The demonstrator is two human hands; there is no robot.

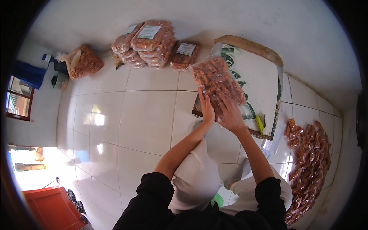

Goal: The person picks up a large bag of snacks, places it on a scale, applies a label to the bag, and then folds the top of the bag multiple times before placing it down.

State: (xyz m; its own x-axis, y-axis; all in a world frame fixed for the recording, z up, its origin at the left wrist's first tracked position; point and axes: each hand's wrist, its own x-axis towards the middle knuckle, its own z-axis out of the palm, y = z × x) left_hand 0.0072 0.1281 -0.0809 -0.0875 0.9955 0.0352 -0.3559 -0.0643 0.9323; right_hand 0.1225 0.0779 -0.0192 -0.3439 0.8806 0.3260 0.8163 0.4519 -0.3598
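A clear plastic bag of reddish-brown snack pieces (pixel 218 80) lies partly over the left side of a low white board table (pixel 258 77). My left hand (pixel 207 107) presses against the bag's near left edge. Flat on its near end, with fingers spread, rests my right hand (pixel 230 113). The hands are close together, and the bag's near edge is partly hidden by them. A yellow-green cutter (pixel 260 125) lies at the table's near right corner.
Stacked labelled snack packs (pixel 152 40) stand by the wall, beside a single labelled pack (pixel 185 56). A tied bag (pixel 83 62) sits further left. Many small snack packets (pixel 309 161) cover the floor at right, near plastic sleeves (pixel 271 146). A red door panel (pixel 56 208) is at lower left.
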